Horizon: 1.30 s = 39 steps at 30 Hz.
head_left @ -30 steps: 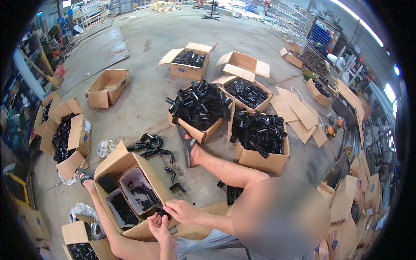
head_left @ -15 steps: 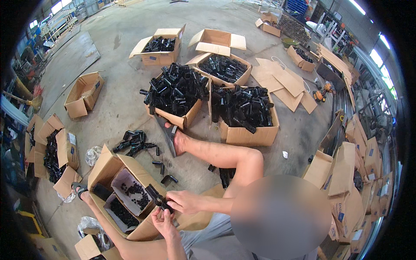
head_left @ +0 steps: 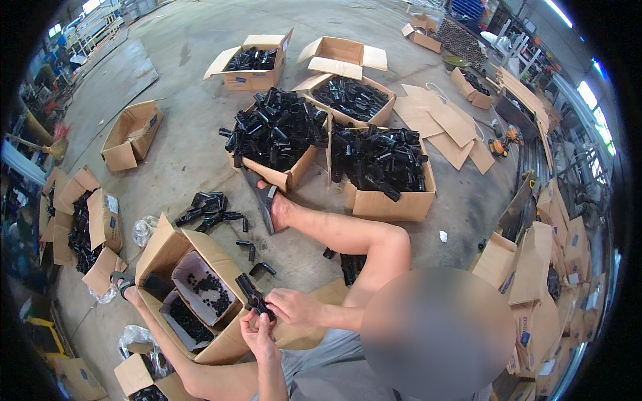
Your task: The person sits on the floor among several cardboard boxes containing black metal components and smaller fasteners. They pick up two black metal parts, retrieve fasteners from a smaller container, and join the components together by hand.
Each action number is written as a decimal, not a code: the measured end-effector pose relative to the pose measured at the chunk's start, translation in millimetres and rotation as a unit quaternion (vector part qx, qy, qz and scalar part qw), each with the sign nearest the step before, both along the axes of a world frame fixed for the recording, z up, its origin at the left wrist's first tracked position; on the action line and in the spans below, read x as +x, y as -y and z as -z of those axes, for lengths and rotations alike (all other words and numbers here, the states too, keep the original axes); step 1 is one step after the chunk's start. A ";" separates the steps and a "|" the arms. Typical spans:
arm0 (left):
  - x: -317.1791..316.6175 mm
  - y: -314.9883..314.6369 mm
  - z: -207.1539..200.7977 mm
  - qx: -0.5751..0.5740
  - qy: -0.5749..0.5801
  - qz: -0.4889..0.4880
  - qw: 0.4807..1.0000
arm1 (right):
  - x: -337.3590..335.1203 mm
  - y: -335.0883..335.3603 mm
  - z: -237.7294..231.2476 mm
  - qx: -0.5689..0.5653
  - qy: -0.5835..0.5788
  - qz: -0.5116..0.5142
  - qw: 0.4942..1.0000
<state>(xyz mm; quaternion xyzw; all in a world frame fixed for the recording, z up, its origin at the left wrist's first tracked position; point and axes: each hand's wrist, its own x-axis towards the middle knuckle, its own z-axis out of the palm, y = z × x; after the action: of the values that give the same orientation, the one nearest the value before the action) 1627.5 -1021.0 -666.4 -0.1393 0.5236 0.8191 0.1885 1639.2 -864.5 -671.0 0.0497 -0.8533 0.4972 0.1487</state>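
Observation:
Between my hands is a glossy black tubular fitting (head_left: 248,288), tilted, its upper end pointing away from me. My left hand (head_left: 261,339) grips its lower end from below, thumb and fingers closed. From the right, my right hand (head_left: 294,307) closes its fingers on the same lower end, hiding part of it. Just left of the hands stands an open cardboard box (head_left: 227,347). Inside it are a pale inner tray (head_left: 190,267) with scattered small black pieces (head_left: 217,304) and another compartment with a denser heap of small black pieces (head_left: 187,321).
Beyond my outstretched leg stand cardboard boxes (head_left: 391,208) heaped with black fittings (head_left: 274,127). Loose black fittings (head_left: 210,210) lie on the floor near my foot. Flattened cardboard (head_left: 428,120) and an orange power tool (head_left: 498,146) lie at right; folded cartons (head_left: 531,267) pile up nearer.
The view has shifted slightly. Both hands keep hold of the black fitting, and my right hand's fingers have moved a little around its lower end.

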 end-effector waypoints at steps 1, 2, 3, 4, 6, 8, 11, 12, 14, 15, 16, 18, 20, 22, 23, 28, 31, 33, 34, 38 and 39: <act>1.0 -0.9 1.2 0.002 -0.003 0.007 1.000 | 1.2 -0.5 6.0 0.015 0.005 -0.004 1.000; 0.8 -0.2 2.4 0.001 -0.008 0.012 1.000 | 1.8 -0.1 7.1 0.023 0.031 -0.004 0.999; 1.5 -0.1 4.6 0.004 -0.011 0.016 1.000 | 2.8 -0.3 7.7 0.030 0.057 -0.003 0.998; 2.9 -0.3 7.6 0.007 -0.014 0.020 1.000 | 3.7 -0.6 7.9 0.038 0.083 -0.003 0.996; 3.1 1.1 11.0 0.009 -0.013 0.026 1.000 | 3.6 -1.7 -7.9 0.001 0.046 0.030 0.998; 2.3 1.1 11.1 0.009 -0.005 0.034 0.999 | 3.3 -1.9 -12.6 -0.013 0.022 0.049 0.998; 2.1 -5.9 6.3 -0.004 -0.003 0.024 1.000 | 2.7 -2.2 -1.6 0.009 0.023 0.054 0.998; 2.6 -6.6 7.7 -0.002 -0.007 0.029 1.000 | 3.0 -2.3 6.0 0.021 0.035 0.055 0.998; 3.7 -7.3 11.6 0.001 -0.015 0.037 0.999 | 4.0 -2.3 12.5 0.024 0.059 0.055 0.996; 3.9 -7.2 11.7 0.005 -0.013 0.034 0.999 | 5.5 -3.4 12.4 0.015 0.071 0.052 0.996; 4.0 -7.4 11.2 0.009 -0.011 0.031 0.999 | 6.0 -3.7 12.1 0.005 0.083 0.050 0.995; 3.5 -8.8 7.9 0.014 -0.007 0.029 0.999 | 3.8 -3.2 4.4 0.009 0.005 0.076 0.997; 2.3 -9.7 3.6 0.014 -0.005 0.033 0.999 | 3.3 -4.4 3.5 0.017 -0.024 0.086 0.996; 4.7 -10.1 11.5 0.005 -0.020 0.048 0.999 | 5.6 -8.1 8.3 0.031 -0.002 0.080 0.996; 4.4 -12.1 9.4 0.001 -0.029 0.052 0.998 | 5.4 -9.8 2.9 0.031 0.055 0.075 0.995; 5.8 -30.9 1.5 -0.052 -0.069 0.051 0.995 | 10.5 -17.3 10.2 -0.052 0.272 0.109 0.955; 5.5 -34.0 3.5 -0.135 -0.128 0.099 0.977 | 6.4 -5.7 18.9 -0.339 0.213 0.135 0.906; 3.1 -29.7 3.1 -0.197 -0.149 0.175 0.953 | 5.3 -22.5 15.1 -0.453 0.339 0.066 0.822; 2.2 -28.9 -4.4 -0.212 -0.176 0.209 0.938 | 2.2 -30.6 3.6 -0.483 0.377 0.087 0.785; -11.8 -22.1 -42.1 -0.249 -0.200 0.273 0.907 | -24.5 -118.6 -25.9 -0.530 0.308 0.129 0.780; -15.0 -18.5 -46.2 -0.252 -0.206 0.256 0.910 | -51.1 -145.5 -63.9 -0.535 0.291 0.154 0.778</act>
<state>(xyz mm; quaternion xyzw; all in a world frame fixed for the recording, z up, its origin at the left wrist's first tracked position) 1612.4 -1002.5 -620.3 0.1282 0.7574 0.5943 0.2384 1588.2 -719.0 -607.1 -0.3166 -0.4492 0.8349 -0.0294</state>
